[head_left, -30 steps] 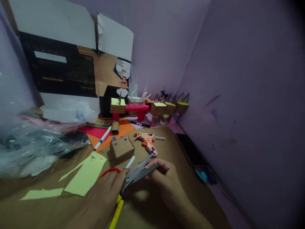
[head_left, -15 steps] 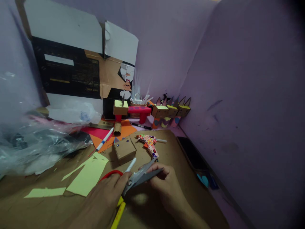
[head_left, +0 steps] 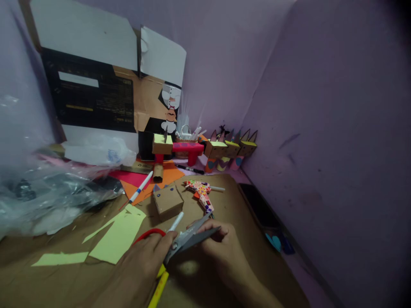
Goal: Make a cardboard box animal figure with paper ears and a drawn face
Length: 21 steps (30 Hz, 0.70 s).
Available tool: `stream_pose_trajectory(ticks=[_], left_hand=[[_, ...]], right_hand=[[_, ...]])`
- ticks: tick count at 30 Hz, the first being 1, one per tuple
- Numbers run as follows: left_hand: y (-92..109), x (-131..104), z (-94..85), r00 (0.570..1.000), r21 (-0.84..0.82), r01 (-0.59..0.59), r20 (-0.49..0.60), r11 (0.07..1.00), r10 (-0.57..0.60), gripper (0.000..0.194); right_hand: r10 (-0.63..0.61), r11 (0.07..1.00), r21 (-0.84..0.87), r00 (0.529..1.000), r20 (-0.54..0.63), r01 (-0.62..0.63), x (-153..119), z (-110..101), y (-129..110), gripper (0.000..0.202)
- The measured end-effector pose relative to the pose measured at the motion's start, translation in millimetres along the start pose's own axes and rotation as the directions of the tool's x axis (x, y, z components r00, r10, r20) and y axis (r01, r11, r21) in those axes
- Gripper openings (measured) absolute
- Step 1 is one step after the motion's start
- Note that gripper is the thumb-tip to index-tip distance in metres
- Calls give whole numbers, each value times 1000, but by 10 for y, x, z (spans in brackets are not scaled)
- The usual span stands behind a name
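Note:
My left hand (head_left: 144, 261) is closed on the red-handled scissors (head_left: 186, 241), whose blades stand apart and point right. My right hand (head_left: 221, 252) is closed near the blade tips, its thumb and fingers pinched together; whatever they hold is too small or hidden to name. A white marker (head_left: 176, 222) shows just behind the scissors. Below them lies a yellow marker (head_left: 159, 288). Beyond my hands sits a small cardboard box (head_left: 168, 202) with two dark eye dots. Pale yellow paper (head_left: 118, 235) and a cut strip (head_left: 61, 259) lie to the left.
A patterned glue gun (head_left: 202, 194) lies behind my right hand. Plastic bags (head_left: 58, 184) are heaped at the left. A pink and cardboard figure (head_left: 188, 148) and several box-headed figures (head_left: 231, 149) stand at the back. A dark phone (head_left: 258, 205) lies along the right edge.

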<state>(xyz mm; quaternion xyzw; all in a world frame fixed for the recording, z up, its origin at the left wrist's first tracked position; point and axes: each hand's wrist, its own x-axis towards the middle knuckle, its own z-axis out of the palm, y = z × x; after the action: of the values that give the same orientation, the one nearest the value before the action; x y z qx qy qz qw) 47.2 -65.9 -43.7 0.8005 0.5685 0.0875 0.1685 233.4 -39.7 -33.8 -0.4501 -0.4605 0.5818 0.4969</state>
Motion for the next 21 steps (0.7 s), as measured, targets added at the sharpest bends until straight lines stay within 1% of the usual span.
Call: stream_pose_trajectory(ticks=[2, 5, 8, 12, 15, 18, 21], left_hand=[[16, -4, -8, 1000, 30, 7, 10, 1000, -8, 63], [29, -11, -18, 1000, 57, -2, -6, 998, 2, 64], [12, -9, -12, 1000, 45, -7, -13, 999, 8, 63], [-28, 2, 18, 1000, 38, -8, 15, 999, 8, 61], [-31, -1, 22, 1000, 21, -9, -3, 1000, 9, 61], [3, -5, -10, 999, 13, 6, -34, 1000, -5, 59], [57, -9, -76, 999, 47, 8, -32, 999, -6, 58]], right_hand=[[6, 1000, 18, 1000, 4, -6, 2, -1, 0, 8], [3, 999, 33, 1000, 9, -4, 9, -4, 2, 10], [-2, 1000, 26, 1000, 8, 2, 15, -9, 3, 12], [3, 1000, 8, 1000, 11, -3, 19, -19, 1, 17], [4, 1000, 0, 1000, 7, -4, 19, -24, -6, 17], [2, 1000, 0, 1000, 8, -2, 20, -23, -22, 16], [2, 1000, 7, 1000, 14, -2, 22, -21, -37, 16]])
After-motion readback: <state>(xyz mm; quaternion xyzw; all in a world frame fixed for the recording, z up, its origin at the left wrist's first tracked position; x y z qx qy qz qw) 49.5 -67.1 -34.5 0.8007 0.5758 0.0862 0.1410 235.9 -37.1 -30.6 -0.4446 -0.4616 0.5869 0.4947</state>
